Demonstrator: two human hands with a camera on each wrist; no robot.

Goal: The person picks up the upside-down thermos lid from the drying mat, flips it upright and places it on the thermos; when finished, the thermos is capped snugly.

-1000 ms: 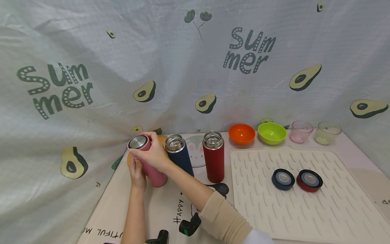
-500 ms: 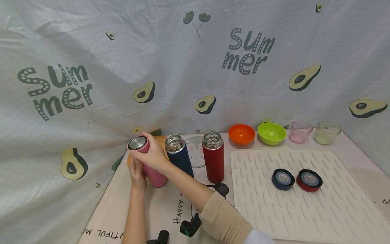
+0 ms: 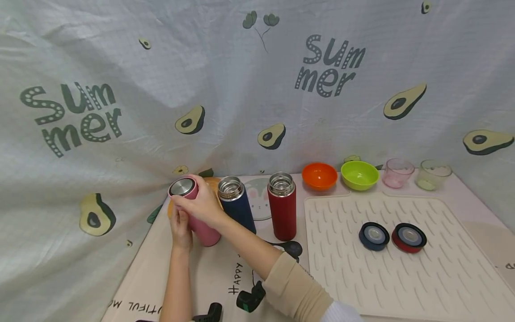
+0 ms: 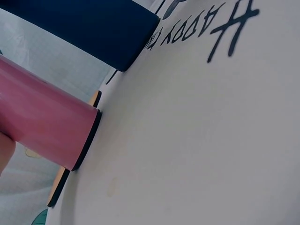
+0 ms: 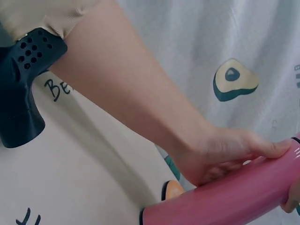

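Observation:
A pink thermos bottle (image 3: 205,232) stands upright at the table's left, its pink lid with a steel disc (image 3: 182,186) on top. My right hand (image 3: 204,203) grips it round the lid end, thumb in front and fingers behind. Lower down, my left hand (image 3: 181,230) holds the bottle's left side. In the left wrist view the base of the pink bottle (image 4: 51,119) meets the tabletop. The right wrist view shows my left hand (image 5: 225,150) with its thumb along the bottle. Right beside stands a navy thermos bottle (image 3: 239,210) without its lid, then a lidless red one (image 3: 283,214).
A ribbed beige mat (image 3: 342,277) carries a navy lid (image 3: 374,236) and a red lid (image 3: 408,238). Behind it stand an orange bowl (image 3: 319,176), a green bowl (image 3: 359,175), a pink glass (image 3: 397,173) and a greenish glass (image 3: 432,175). A black spoon (image 3: 293,248) lies before the red bottle.
Both hands stay on the pink bottle, with only a very slight shift of the right hand's fingers. The view moves a little; the other things stay in place.

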